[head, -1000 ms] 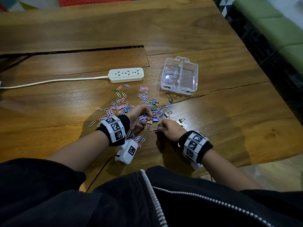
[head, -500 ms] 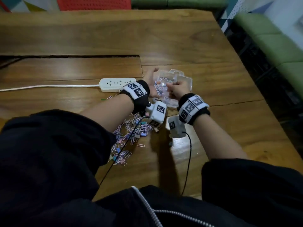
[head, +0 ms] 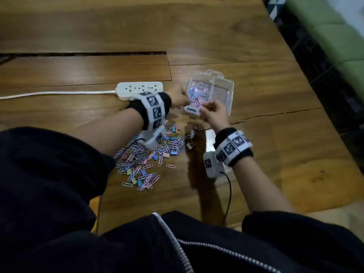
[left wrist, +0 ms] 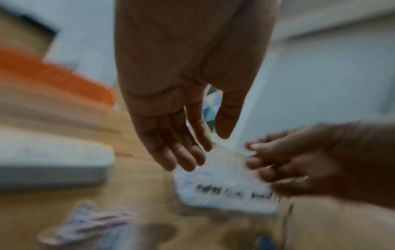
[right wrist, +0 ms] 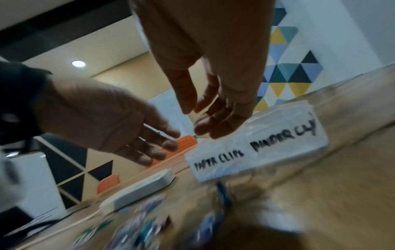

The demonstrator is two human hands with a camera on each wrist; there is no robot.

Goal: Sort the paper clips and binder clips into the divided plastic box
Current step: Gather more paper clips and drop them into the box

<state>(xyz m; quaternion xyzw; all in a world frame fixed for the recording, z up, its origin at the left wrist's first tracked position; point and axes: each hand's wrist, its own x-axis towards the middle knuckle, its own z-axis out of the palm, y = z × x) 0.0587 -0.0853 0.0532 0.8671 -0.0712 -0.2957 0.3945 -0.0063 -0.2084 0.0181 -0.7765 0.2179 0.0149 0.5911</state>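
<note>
Right of centre in the head view, our left hand (head: 178, 98) and right hand (head: 213, 113) hover over the near edge of the clear plastic box (head: 223, 91), which stands on the wooden table (head: 256, 46). Both hands are relaxed, fingers nearly straight and slightly spread, holding nothing that we can make out; the left wrist view is blurred, but the right wrist view shows our fingers (right wrist: 220, 125) just above the box's front wall. That wall carries two handwritten labels, one reading paper clips on the left, a binder clip one on the right. Pink and blue paper clips (head: 198, 93) fill the box's left compartment; the right compartment looks bare, though its clear plastic makes that hard to judge. Lower left of the box, a loose heap of paper clips and binder clips (head: 149, 160) spreads across the table, partly under our left forearm. One stray clip (head: 181, 70) lies alone beyond the box. A white power strip (head: 139, 88) sits left of the box, its cord running off the left edge.
</note>
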